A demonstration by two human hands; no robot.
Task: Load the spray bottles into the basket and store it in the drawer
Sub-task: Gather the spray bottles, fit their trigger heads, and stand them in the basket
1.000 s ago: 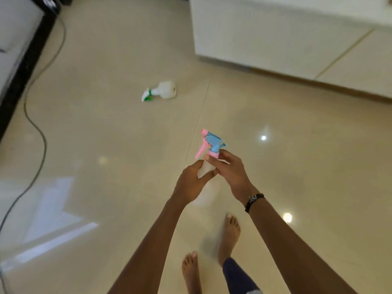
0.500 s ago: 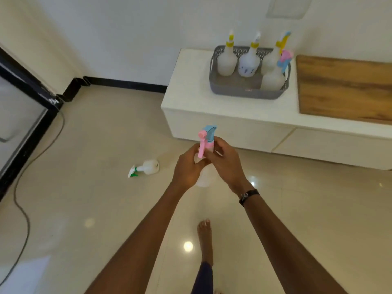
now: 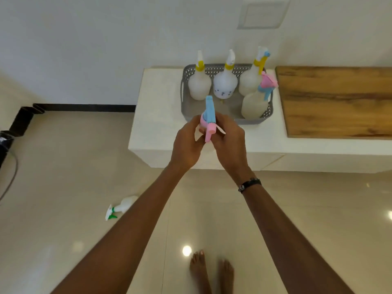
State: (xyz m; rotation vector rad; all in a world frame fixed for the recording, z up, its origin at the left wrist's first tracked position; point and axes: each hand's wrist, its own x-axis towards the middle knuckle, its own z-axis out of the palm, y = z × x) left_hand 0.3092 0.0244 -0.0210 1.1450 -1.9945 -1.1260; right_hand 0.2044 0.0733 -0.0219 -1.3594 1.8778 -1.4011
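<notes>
My left hand [image 3: 187, 145] and my right hand [image 3: 228, 145] both grip one spray bottle with a pink and blue head [image 3: 209, 115]; its body is hidden between my palms. It is held just in front of the grey basket [image 3: 184, 102] on the white cabinet [image 3: 157, 124]. Several spray bottles stand upright in the basket, among them a white one with a yellow collar [image 3: 199, 83] and one with a pink and blue head [image 3: 254, 105]. Another bottle with a green and white head [image 3: 123, 207] lies on the floor at the left.
A wooden board [image 3: 335, 100] covers the cabinet top to the right of the basket. The cabinet's drawer fronts [image 3: 318, 164] are closed. A black frame and cable [image 3: 8, 158] sit at the far left. My bare feet [image 3: 212, 272] stand on the glossy tiled floor.
I have moved up to the cabinet and the view has tilted up. The held bottle has come close to the basket's front; the green bottle has fallen behind at lower left.
</notes>
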